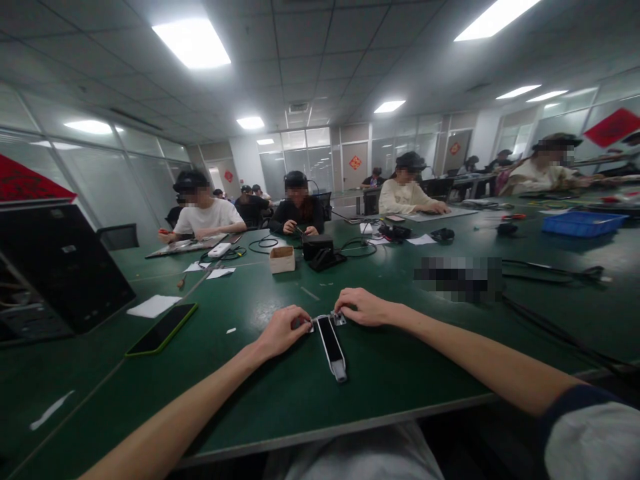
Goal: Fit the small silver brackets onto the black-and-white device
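A long, narrow part, black in the middle with a silver edge and a grey tip, lies on the green table in front of me. At its far end, a small silver metal plate with holes juts out to the right. My right hand is bent over this plate, its fingertips closed on the plate's edge. On the other side my left hand has thumb and fingers pinched at a small shiny metal piece, mostly covered by the fingertips.
A phone with a green edge and white paper lie to the left, near a black computer case. Ahead are a small cardboard box and a black device. Cables and a blue tray are right. Several people sit beyond.
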A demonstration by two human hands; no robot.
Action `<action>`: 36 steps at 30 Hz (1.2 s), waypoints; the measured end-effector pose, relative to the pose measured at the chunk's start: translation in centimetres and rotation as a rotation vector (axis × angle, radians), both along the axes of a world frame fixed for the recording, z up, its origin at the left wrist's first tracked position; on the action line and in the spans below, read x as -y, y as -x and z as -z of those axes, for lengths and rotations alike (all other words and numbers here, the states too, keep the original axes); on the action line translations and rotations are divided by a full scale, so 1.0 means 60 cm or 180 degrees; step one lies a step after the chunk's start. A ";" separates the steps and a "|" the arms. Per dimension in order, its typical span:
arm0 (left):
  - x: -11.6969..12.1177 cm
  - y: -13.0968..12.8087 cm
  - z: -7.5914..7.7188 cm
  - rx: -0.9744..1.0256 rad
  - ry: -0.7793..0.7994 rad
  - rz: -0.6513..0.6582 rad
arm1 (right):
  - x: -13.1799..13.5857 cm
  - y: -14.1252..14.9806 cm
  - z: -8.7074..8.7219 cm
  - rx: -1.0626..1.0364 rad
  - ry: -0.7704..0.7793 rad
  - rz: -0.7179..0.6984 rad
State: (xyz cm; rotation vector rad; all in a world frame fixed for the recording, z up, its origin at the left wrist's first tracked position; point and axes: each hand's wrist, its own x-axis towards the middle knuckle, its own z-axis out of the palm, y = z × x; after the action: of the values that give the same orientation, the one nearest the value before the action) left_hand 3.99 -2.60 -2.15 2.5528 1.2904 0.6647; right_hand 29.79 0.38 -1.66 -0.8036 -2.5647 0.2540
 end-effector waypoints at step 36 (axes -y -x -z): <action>0.000 0.001 0.000 -0.0010 -0.0006 -0.0003 | -0.038 -0.022 0.021 -0.0136 -0.0358 0.0835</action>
State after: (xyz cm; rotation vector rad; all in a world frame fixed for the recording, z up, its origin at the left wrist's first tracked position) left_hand 3.91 -2.59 -2.17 2.5560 1.2928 0.6625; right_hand 31.13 2.67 -2.92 -1.0655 -2.3771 0.0446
